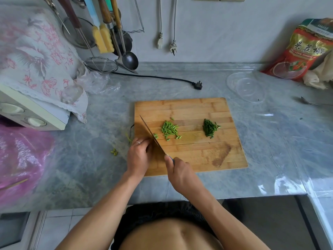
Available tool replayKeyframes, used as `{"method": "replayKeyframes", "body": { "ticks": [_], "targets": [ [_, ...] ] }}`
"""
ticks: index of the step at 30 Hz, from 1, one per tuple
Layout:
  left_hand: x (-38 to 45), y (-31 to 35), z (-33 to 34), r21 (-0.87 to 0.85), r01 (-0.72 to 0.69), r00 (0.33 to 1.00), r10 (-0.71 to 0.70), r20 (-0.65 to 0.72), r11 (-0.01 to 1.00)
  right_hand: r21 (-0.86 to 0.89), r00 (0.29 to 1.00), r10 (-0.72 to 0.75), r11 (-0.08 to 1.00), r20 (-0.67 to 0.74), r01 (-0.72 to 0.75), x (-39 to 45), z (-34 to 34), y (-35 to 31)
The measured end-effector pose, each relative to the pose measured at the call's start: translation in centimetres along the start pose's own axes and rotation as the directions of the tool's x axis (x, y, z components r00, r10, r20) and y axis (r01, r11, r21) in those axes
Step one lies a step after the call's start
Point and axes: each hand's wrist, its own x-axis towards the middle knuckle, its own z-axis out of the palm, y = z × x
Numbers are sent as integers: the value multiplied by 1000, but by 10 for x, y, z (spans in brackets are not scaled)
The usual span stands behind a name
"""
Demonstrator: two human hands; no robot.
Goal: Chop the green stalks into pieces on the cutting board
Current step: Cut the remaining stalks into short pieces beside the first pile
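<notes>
One knife [151,135] (right hand [180,173] gripping) points up-left across board [198,156].

Legible text: one item only. Red and gold food bag [304,49], leaning at the counter's back right corner against the wall. Large white Chinese characters across its front read "头茬枸杞" (last character partly cut off). Beneath them a line of small white Latin capitals, too blurred to read. Small print on the bag's green top panel, illegible.
</notes>
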Motion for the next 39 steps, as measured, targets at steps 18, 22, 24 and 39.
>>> {"method": "replayKeyframes", "body": {
  "ticks": [18,22,24,39],
  "targets": [
    [10,-18,-18,63,-240,968,234,91,969,186,997,77,980,-21,-71,13,-6,13],
    [11,-19,-19,43,-215,972,210,102,976,200,999,50,979,-19,-45,12,-9,14],
    [9,-14,-17,35,-173,981,169,94,984,182,999,32,983,-18,-28,10,-11,14],
    [7,4,-5,-10,61,996,-61,-58,998,44,999,-37,998,33,35,-4,-21,13]
  ]
}}
